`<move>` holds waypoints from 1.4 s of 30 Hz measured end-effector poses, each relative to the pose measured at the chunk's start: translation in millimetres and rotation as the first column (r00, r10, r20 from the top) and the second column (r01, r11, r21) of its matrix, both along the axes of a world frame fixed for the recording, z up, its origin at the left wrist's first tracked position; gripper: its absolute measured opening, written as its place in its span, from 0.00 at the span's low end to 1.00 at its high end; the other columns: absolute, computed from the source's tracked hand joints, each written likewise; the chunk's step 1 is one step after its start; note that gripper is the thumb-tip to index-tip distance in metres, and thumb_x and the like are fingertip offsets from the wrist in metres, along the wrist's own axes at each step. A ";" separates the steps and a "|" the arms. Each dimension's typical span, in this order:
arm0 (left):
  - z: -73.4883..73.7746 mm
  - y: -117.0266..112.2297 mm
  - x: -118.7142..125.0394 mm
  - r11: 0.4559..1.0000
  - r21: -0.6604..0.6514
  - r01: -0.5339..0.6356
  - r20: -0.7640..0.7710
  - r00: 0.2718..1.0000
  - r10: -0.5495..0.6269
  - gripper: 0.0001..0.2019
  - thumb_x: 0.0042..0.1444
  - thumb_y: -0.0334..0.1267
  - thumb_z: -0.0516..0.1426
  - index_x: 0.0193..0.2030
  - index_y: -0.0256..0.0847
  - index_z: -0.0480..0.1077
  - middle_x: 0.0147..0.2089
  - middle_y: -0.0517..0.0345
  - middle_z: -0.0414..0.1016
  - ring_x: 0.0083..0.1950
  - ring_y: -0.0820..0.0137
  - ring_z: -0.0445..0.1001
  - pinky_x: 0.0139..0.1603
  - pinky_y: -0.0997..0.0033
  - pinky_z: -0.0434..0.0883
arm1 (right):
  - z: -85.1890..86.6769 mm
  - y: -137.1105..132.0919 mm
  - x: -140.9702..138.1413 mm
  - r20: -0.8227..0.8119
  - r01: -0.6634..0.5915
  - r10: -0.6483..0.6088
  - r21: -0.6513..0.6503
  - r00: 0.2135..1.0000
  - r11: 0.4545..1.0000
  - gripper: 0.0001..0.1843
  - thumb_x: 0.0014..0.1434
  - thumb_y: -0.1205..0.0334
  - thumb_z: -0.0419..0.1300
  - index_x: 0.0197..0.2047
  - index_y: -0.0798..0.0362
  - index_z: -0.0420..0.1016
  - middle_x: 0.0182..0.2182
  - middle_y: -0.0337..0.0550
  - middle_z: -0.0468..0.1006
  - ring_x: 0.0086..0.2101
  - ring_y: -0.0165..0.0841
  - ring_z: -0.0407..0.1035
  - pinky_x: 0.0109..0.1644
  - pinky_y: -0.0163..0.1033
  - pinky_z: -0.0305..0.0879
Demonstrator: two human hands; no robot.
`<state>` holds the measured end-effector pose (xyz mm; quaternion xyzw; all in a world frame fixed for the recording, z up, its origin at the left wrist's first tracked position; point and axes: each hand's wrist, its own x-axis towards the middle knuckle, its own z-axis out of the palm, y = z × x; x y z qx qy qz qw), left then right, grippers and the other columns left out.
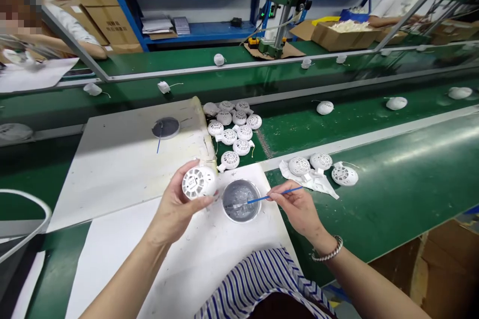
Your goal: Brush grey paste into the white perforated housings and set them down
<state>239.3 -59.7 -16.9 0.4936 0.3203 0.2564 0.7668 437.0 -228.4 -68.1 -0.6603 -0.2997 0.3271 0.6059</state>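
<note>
My left hand [179,204] grips a round white plastic housing [198,182], its slotted face turned toward me. Between the fingertips of my right hand [297,204] is a thin blue brush [275,194]. The brush tip dips into grey paste in a round white-rimmed tub [241,201]. That tub stands on a white board [187,259] right in front of me. Beyond it, several similar white housings [239,118] sit clustered on the green belt. To the right of my right hand, more housings [321,161] lie on and beside a white cloth [322,184].
A second grey-paste tub [165,128] with a blue stick rests on another white board [127,159] at left. Single white parts [325,107] lie spaced along the conveyor. Behind are a green press [277,45], a carton of white pieces [346,35], and two other people.
</note>
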 end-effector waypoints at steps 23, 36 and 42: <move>7.2 -29.1 -2.5 0.982 -0.180 0.050 -0.179 0.980 -0.083 0.18 0.57 0.54 0.50 0.44 0.44 0.66 0.40 0.55 0.66 0.36 0.69 0.65 0.32 0.72 0.69 | 27.3 1.1 4.8 -0.404 0.206 -0.142 0.119 0.904 0.971 0.13 0.47 0.57 0.66 0.27 0.52 0.66 0.27 0.35 0.76 0.27 0.25 0.72 0.34 0.32 0.70; 13.8 -41.0 6.3 0.965 -0.207 0.164 -0.114 0.975 -0.190 0.15 0.57 0.49 0.51 0.47 0.45 0.66 0.41 0.54 0.67 0.39 0.66 0.67 0.40 0.66 0.67 | 53.7 6.6 -14.0 -0.179 0.095 -0.058 0.207 0.982 0.974 0.08 0.51 0.61 0.64 0.30 0.53 0.69 0.28 0.38 0.76 0.29 0.26 0.72 0.35 0.31 0.70; 15.0 -41.8 2.5 0.959 -0.176 0.223 -0.111 0.963 -0.245 0.16 0.54 0.40 0.56 0.50 0.48 0.62 0.42 0.57 0.67 0.38 0.70 0.64 0.36 0.74 0.61 | 55.3 1.8 -14.7 -0.057 0.064 -0.052 0.241 0.997 0.968 0.04 0.53 0.66 0.63 0.31 0.53 0.69 0.29 0.38 0.76 0.29 0.26 0.73 0.35 0.31 0.72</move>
